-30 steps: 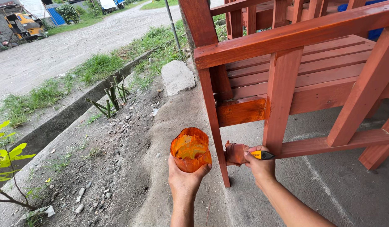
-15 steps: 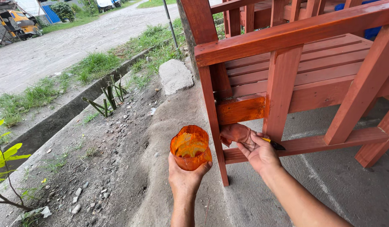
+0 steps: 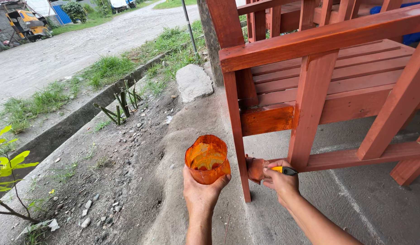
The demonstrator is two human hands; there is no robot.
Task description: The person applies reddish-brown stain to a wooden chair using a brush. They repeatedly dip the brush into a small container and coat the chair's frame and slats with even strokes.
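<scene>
The left hand (image 3: 201, 193) grips an orange cup (image 3: 207, 159) from below, fingers wrapped around its base, holding it upright. The cup is a cut-off, see-through container stained with orange-brown liquid, its rim ragged.

The right hand (image 3: 279, 180) is clenched around a brush (image 3: 264, 169) with a yellow and black handle. The brush head, soaked reddish brown, presses against the lower part of the chair leg (image 3: 237, 136), just beside the cup. The cup and the brush sit close together, with the leg between them.

The chair (image 3: 327, 77) is wooden, slatted, coated red-brown, and stands on grey concrete (image 3: 364, 208). To the left lies bare dirt (image 3: 128, 181) with small pebbles, a flat grey stone (image 3: 193, 81) near the chair's front corner, then a low kerb (image 3: 83, 113), grass and a gravel road (image 3: 60, 54) beyond.
</scene>
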